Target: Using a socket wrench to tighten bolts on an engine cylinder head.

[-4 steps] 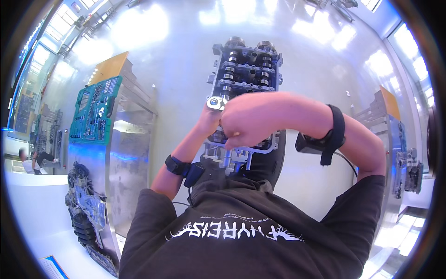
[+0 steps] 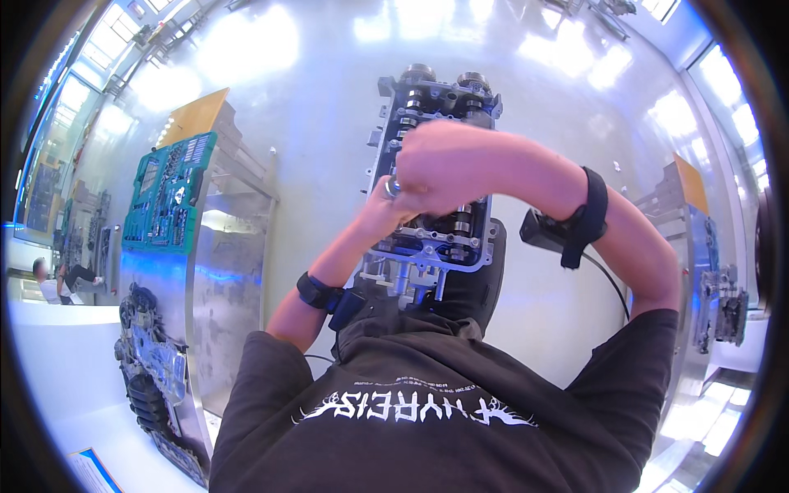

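A cylinder head (image 2: 450,254) with two rows of camshaft lobes lies in front of me, long side pointing away. Over its middle, my left hand (image 2: 389,209) closes around the metal head of a ratchet wrench (image 2: 392,187), of which only a small shiny part shows. My right hand (image 2: 429,164) is a fist just above and against the left one, bent in from the right, and appears to grip the wrench's handle, which its fingers hide. Whatever lies under the wrench is covered by my hands.
On a metal bench (image 2: 226,279) at the left lies an open green tool case (image 2: 168,197) with sockets. Engine parts (image 2: 152,353) stand nearer on that side. Another bench with parts (image 2: 723,304) is at the right. A person (image 2: 57,283) sits far left.
My right fist has swung away from me and turned, now covering most of the wrench head. The left hand has shifted slightly right, and more of the cylinder head's near end shows.
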Demonstrator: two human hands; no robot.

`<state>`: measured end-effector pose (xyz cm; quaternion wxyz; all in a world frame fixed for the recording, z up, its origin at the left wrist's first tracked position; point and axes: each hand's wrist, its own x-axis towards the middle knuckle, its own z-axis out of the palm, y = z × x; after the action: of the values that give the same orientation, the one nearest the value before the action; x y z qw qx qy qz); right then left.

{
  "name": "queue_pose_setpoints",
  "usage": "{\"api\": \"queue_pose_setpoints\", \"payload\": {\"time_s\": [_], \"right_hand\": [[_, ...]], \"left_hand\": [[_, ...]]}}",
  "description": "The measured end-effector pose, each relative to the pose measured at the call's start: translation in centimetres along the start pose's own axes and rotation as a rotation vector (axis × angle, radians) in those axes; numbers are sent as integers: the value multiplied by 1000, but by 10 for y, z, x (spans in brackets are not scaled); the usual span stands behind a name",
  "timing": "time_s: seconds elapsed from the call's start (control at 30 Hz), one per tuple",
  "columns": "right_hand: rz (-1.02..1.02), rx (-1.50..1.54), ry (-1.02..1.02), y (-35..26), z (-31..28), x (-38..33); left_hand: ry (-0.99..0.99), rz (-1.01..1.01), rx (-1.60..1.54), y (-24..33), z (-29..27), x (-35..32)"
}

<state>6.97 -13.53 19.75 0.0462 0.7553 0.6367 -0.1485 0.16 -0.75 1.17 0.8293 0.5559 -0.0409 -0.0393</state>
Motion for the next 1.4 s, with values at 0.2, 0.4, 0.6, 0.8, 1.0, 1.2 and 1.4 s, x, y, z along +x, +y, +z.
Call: {"api": "queue_pose_setpoints", "payload": {"time_s": [0.2,0.4,0.6,0.8,1.0,1.2,1.4], "right_hand": [[-269,-17,261,26,40,20],[-11,195,-84,6,27,11],[135,235,-15,1,42,0],[162,182,155,-14,58,1],[219,198,334,-22,66,-2],[265,165,419,-34,72,-4],[299,132,531,-41,82,-3]], "left_hand": [[-18,-29,-17,10,5,-16],[-73,4,-107,7,-10,-12],[-157,117,88,5,-6,-14],[-52,139,335,4,-17,-13],[-425,26,487,44,-36,-22],[-317,197,269,90,-62,-18],[-354,274,267,76,-49,-8]]}}
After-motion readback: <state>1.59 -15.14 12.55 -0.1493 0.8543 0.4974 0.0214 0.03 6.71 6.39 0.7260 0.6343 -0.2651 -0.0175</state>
